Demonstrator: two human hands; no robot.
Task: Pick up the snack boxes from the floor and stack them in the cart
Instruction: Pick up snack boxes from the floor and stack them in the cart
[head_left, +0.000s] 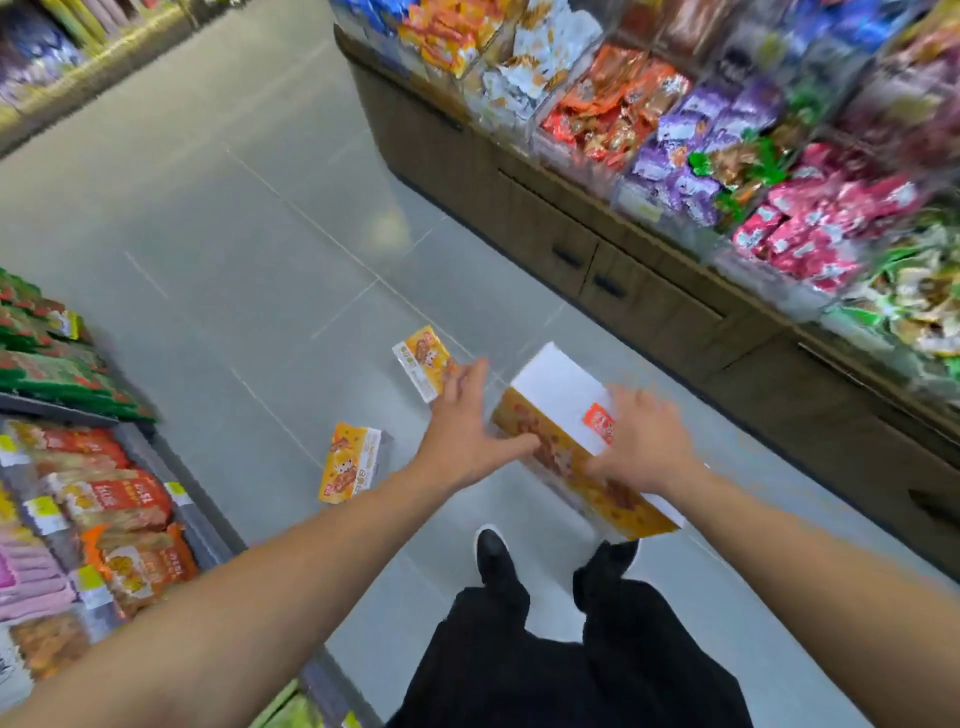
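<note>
I hold a long yellow and white snack box (558, 410) above the floor, tilted, with its white face up. My right hand (641, 441) grips its right side near an orange label. My left hand (465, 431) is at the box's left end, fingers spread, thumb against its yellow side. Two smaller yellow snack boxes lie on the grey tiles: one (422, 361) just beyond my left hand, the other (350, 462) left of my left wrist. No cart is in view. The frame is blurred by motion.
A wooden display counter (597, 249) with bins of wrapped snacks runs along the right. A lower rack of snack packets (93, 499) stands at the left. My black shoes (493, 556) stand on the tiles below the held box. The aisle floor (234, 208) stretches ahead.
</note>
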